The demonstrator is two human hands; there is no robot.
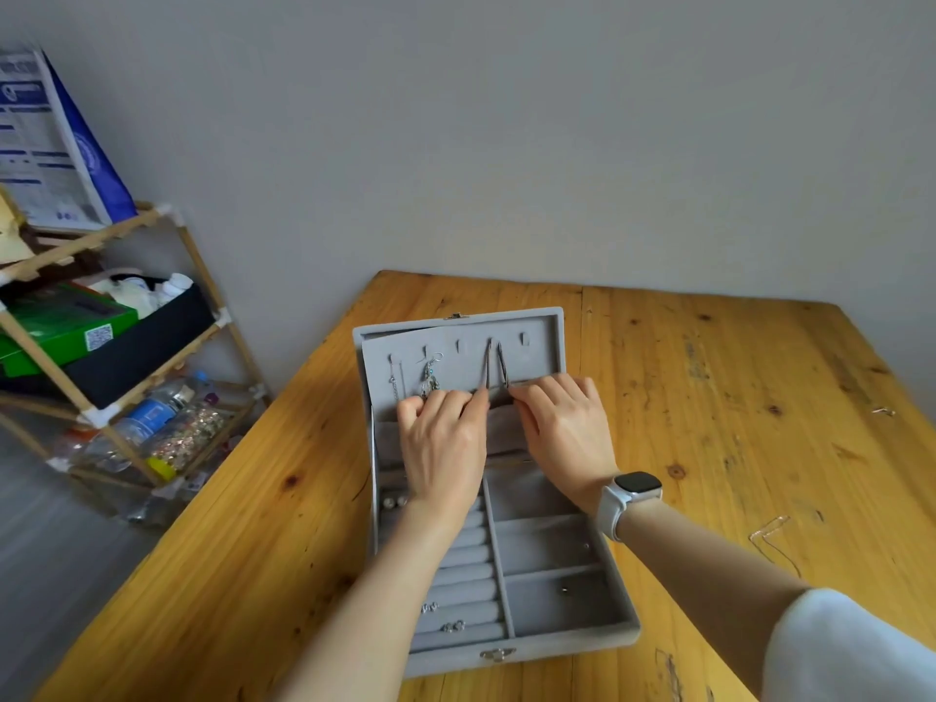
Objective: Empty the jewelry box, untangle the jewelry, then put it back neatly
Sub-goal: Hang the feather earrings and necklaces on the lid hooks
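Note:
A grey velvet jewelry box (pixel 572 646) lies open on the wooden table (pixel 734 448), its lid (pixel 537 357) folded back. A dark necklace chain (pixel 495 364) hangs from hooks in the lid in two strands. My left hand (pixel 443 443) pinches the left strand at its lower end. My right hand (pixel 562 428) pinches the right strand near the lid's pocket. Dangling earrings (pixel 430 377) and a thin silver chain (pixel 393 380) hang further left in the lid. Small studs (pixel 452 625) and pearl pieces (pixel 394 501) sit in the ring rolls.
A thin silver chain (pixel 775 542) lies loose on the table at the right, and a small ring (pixel 884 410) further back. A wooden shelf (pixel 116 347) with bottles and boxes stands left of the table by the wall.

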